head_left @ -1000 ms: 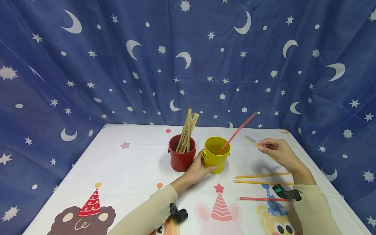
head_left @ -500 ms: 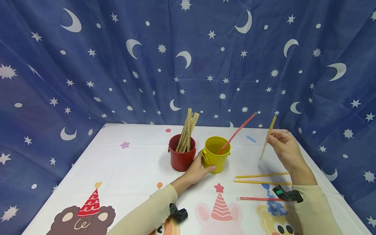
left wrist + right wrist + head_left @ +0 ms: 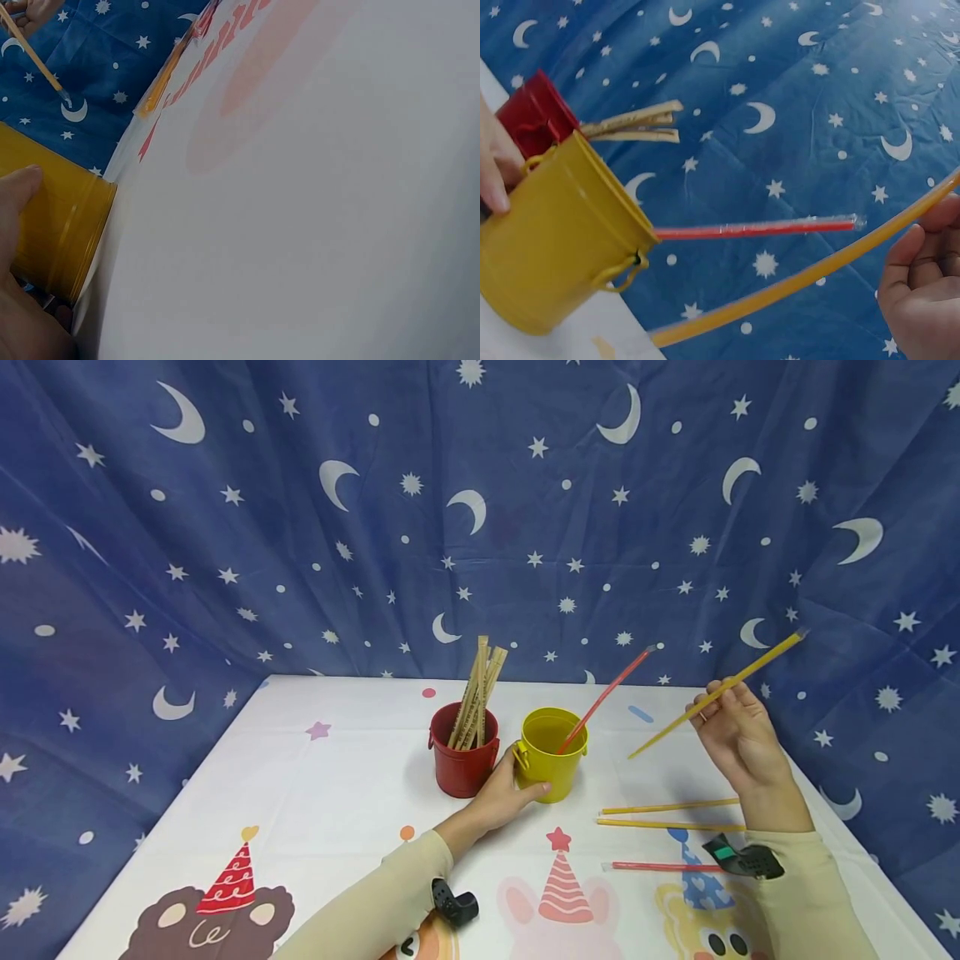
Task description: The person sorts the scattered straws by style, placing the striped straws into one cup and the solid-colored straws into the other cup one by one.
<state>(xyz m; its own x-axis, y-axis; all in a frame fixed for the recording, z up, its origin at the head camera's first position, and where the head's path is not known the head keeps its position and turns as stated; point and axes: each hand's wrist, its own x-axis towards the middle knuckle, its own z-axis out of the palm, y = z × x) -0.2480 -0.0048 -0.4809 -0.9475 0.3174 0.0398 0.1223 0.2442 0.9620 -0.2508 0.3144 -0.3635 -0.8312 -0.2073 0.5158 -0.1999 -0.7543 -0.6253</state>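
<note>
Holding 1 yellow straw (image 3: 686,717) and 1 yellow bucket (image 3: 555,771).

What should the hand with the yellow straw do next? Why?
Probably bring the yellow straw over the yellow bucket: the right hand holds it up off to the side, the left hand grips the bucket, and a red straw already leans inside.

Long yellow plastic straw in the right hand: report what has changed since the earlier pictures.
The right hand has moved rightward and turned its palm into view. The long yellow plastic straw it holds has swung from steep half a second ago to a lower slant, upper end right. Nothing was let go. The left hand on the round yellow bucket, and the round red bucket of thin beige sticks, stayed put.
</note>
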